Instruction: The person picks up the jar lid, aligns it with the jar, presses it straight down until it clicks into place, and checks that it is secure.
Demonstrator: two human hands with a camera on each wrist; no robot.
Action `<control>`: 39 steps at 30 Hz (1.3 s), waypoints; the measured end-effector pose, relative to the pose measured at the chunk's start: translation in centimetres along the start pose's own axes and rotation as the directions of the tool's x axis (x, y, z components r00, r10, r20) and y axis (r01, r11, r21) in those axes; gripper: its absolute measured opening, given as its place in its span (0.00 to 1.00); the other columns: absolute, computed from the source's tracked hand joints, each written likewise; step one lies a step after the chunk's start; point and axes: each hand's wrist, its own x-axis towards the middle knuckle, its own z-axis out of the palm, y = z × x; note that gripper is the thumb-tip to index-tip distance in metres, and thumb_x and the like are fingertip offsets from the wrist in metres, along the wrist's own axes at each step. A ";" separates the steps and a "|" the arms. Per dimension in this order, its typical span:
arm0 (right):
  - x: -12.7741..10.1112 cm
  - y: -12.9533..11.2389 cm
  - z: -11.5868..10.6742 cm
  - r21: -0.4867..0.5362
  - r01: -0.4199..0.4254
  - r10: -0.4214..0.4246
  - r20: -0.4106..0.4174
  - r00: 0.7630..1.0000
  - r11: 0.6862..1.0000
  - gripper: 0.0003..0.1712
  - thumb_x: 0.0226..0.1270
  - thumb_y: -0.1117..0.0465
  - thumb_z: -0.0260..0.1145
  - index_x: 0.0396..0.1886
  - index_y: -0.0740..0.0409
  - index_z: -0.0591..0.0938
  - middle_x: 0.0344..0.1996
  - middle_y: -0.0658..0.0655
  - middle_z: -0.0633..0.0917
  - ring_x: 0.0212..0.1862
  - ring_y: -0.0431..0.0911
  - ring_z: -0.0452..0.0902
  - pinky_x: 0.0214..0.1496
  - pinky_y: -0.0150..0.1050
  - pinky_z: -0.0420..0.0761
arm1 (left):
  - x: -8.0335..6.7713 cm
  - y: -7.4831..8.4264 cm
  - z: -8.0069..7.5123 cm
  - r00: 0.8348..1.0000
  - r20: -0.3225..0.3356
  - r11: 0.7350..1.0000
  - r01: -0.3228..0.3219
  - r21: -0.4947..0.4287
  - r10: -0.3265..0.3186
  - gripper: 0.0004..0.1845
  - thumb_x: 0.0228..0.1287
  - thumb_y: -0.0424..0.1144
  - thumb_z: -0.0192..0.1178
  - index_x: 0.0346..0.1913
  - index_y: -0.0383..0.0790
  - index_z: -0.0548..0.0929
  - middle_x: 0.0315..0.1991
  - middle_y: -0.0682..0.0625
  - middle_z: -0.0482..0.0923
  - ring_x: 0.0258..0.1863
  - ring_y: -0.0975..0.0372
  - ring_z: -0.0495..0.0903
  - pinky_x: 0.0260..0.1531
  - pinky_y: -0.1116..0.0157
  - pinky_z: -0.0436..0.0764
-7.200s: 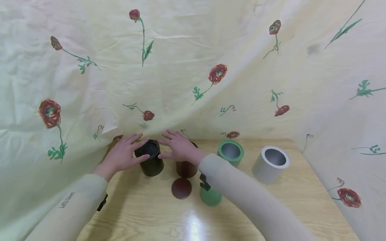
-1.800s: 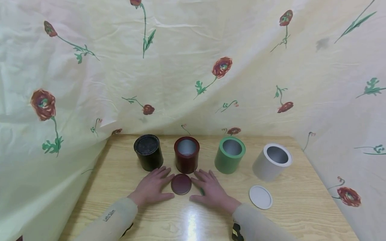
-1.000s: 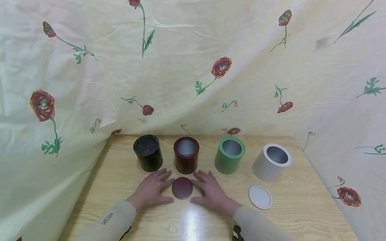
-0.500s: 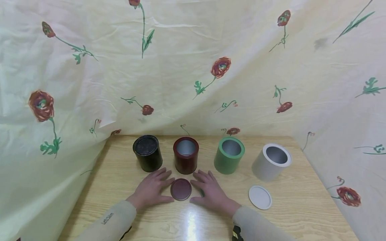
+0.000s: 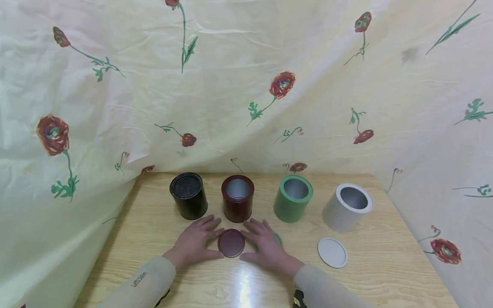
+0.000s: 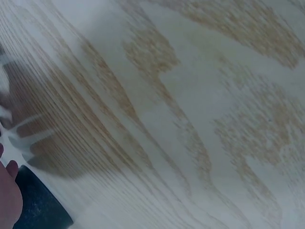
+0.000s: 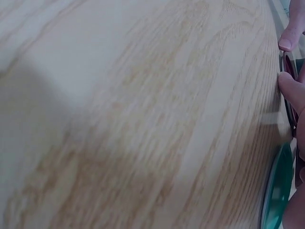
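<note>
Lying flat on the wooden table point(image 5: 161, 239), the dark red lid point(image 5: 231, 242) sits just before its open red tin point(image 5: 237, 204). The left hand point(image 5: 194, 242) and right hand point(image 5: 265, 247) flank it, fingers relaxed and gripping nothing, apparently bracketing it; a green lid point(image 5: 278, 238) peeks from under the right hand.

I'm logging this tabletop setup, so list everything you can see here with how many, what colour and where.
black tin: one, black, lid on, far left of the row.
red tin: one, dark red, open, second from left.
green tin: one, green, open, third in the row.
grey tin: one, pale grey, open, right end.
red lid: one, dark red, flat on the table between the hands.
green lid: one, green, mostly hidden under the right hand.
grey lid: one, pale grey, before the grey tin.
table: one, light wood.
floral cloth: one, cream with red flowers, behind and at the sides.
left hand: flat, left of the red lid.
right hand: flat, right of the red lid.
</note>
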 end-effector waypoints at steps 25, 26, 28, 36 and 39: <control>-0.6 -1.4 -0.5 0.184 -0.012 0.028 -0.080 0.996 0.983 0.34 0.58 0.53 0.85 0.63 0.60 0.87 0.72 0.67 0.77 0.80 0.69 0.62 0.79 0.77 0.52 | -0.7 1.4 -0.7 0.995 -0.088 0.997 -0.046 0.059 0.051 0.41 0.58 0.73 0.70 0.61 0.44 0.90 0.70 0.44 0.80 0.74 0.45 0.74 0.71 0.44 0.75; -0.7 -1.5 -0.6 0.183 -0.006 0.022 -0.089 0.996 0.983 0.35 0.57 0.54 0.86 0.63 0.60 0.87 0.72 0.67 0.77 0.79 0.69 0.62 0.79 0.77 0.52 | -0.7 1.5 -0.8 0.994 -0.095 0.997 -0.049 0.062 0.054 0.41 0.58 0.73 0.70 0.61 0.44 0.90 0.70 0.44 0.80 0.74 0.45 0.73 0.71 0.44 0.75; -0.7 -1.5 -0.8 0.187 0.005 0.015 -0.104 0.994 0.982 0.36 0.56 0.54 0.86 0.64 0.60 0.87 0.73 0.67 0.77 0.79 0.69 0.62 0.79 0.77 0.52 | -0.7 1.7 -1.1 0.992 -0.111 0.996 -0.056 0.067 0.063 0.41 0.57 0.73 0.71 0.61 0.43 0.90 0.70 0.43 0.80 0.74 0.45 0.74 0.71 0.44 0.75; -0.5 -1.5 -1.8 0.123 0.036 -0.017 -0.153 0.988 0.992 0.39 0.52 0.51 0.88 0.64 0.59 0.87 0.73 0.66 0.77 0.79 0.67 0.64 0.77 0.77 0.55 | -0.4 2.6 -2.9 0.994 -0.104 0.998 -0.035 0.049 0.040 0.41 0.55 0.70 0.75 0.62 0.44 0.90 0.72 0.42 0.78 0.76 0.44 0.71 0.74 0.43 0.72; -0.4 -1.7 -2.4 0.122 0.045 -0.024 -0.164 0.986 0.992 0.39 0.50 0.51 0.89 0.63 0.59 0.87 0.73 0.67 0.77 0.79 0.68 0.64 0.77 0.78 0.55 | -0.3 2.8 -3.6 0.995 -0.092 0.998 -0.027 0.049 0.032 0.41 0.55 0.71 0.74 0.64 0.45 0.89 0.74 0.42 0.76 0.77 0.45 0.70 0.75 0.43 0.70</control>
